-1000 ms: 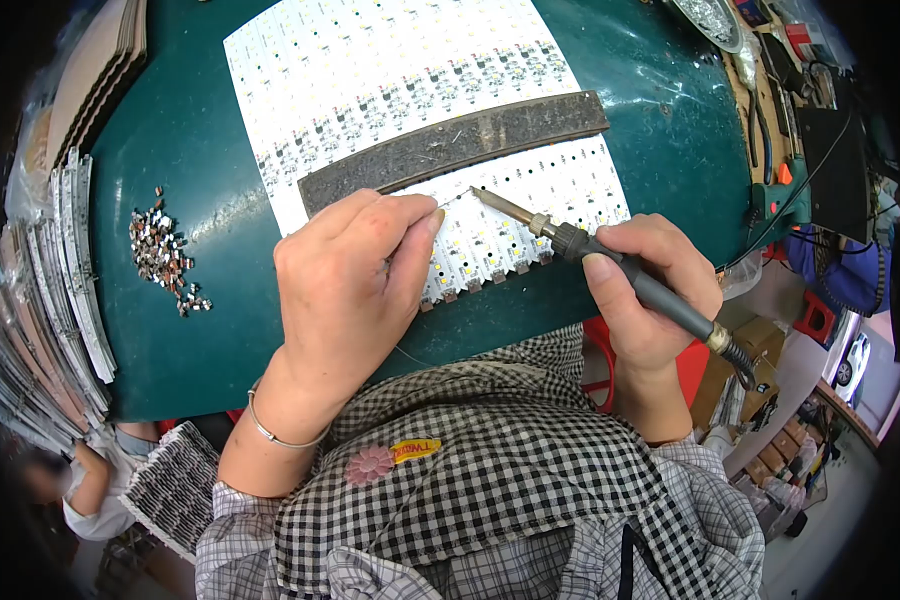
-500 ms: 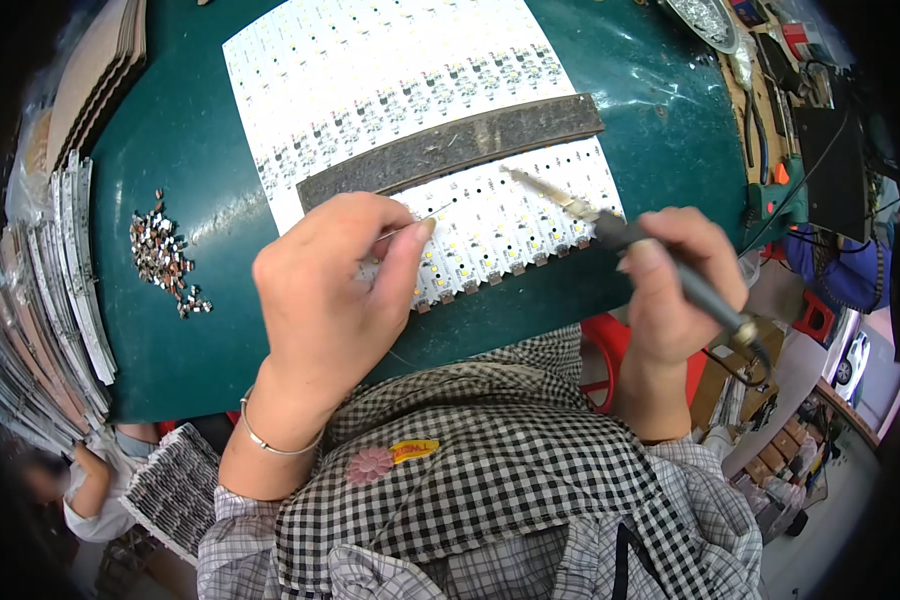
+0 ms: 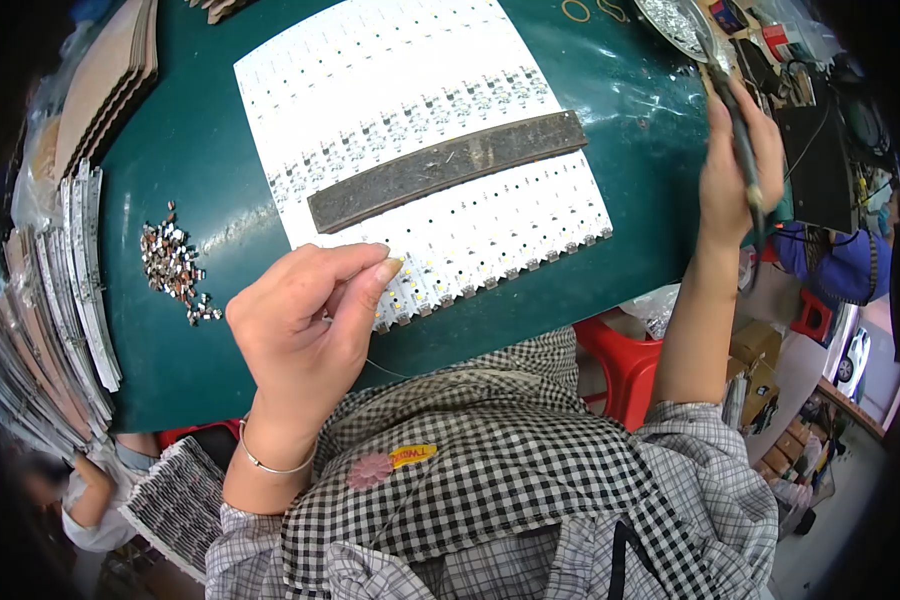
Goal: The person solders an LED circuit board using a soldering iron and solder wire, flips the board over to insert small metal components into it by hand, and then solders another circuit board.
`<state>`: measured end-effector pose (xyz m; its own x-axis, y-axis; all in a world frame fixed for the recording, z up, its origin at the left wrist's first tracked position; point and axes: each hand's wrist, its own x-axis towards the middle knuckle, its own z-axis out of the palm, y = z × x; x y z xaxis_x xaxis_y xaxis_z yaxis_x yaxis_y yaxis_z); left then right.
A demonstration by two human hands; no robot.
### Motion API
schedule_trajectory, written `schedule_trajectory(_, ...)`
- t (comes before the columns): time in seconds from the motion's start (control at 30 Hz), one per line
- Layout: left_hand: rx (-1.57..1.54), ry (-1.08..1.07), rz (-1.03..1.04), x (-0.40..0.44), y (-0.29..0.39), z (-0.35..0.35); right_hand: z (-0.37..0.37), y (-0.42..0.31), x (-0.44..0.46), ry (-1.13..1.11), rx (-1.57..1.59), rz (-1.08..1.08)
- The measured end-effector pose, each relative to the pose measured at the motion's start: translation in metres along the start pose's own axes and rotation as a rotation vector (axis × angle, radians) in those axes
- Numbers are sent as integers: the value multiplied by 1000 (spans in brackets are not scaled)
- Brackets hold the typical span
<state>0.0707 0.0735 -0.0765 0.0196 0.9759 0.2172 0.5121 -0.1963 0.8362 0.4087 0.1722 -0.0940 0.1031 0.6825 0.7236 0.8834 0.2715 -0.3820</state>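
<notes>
My left hand (image 3: 305,325) pinches a thin wire, mostly hidden by the fingers, over the lower left corner of a white circuit board panel (image 3: 450,225). A loose end of the wire hangs below the hand. Across the panel lies a dark flat bar (image 3: 450,168). At the upper right, my right hand (image 3: 738,170) is closed round a soldering iron (image 3: 738,130), its tip end pointing up at a round metal dish (image 3: 675,22). Whether the tip touches the dish contents is hard to tell.
Small metal parts (image 3: 175,262) form a pile on the green table (image 3: 490,325). Stacked strips (image 3: 80,290) and brown boards (image 3: 105,80) line the left edge. A red stool (image 3: 625,370) stands below the table. Another person (image 3: 95,500) is at the lower left.
My right hand has carried the soldering iron from the panel up and right to the metal dish. My left hand has moved slightly down and left, still pinching the wire. The view has shifted slightly.
</notes>
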Motion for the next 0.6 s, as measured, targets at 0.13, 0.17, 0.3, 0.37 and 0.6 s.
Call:
schedule_trajectory(0.13,104,-40,41,2,1,3,-24,-54,-31,38,326,290)
schedule_trajectory(0.17,104,-41,40,4,0,4,-30,-64,-40,-5,475,369)
schedule_trajectory(0.3,116,-52,112,7,-4,9,-42,-94,-60,-337,633,233)
schedule_trajectory(0.37,113,-52,126,7,-5,9,-36,-98,-60,-394,628,118)
schedule_trajectory(0.6,46,-31,47,2,-12,14,-26,-103,-61,-480,620,114)
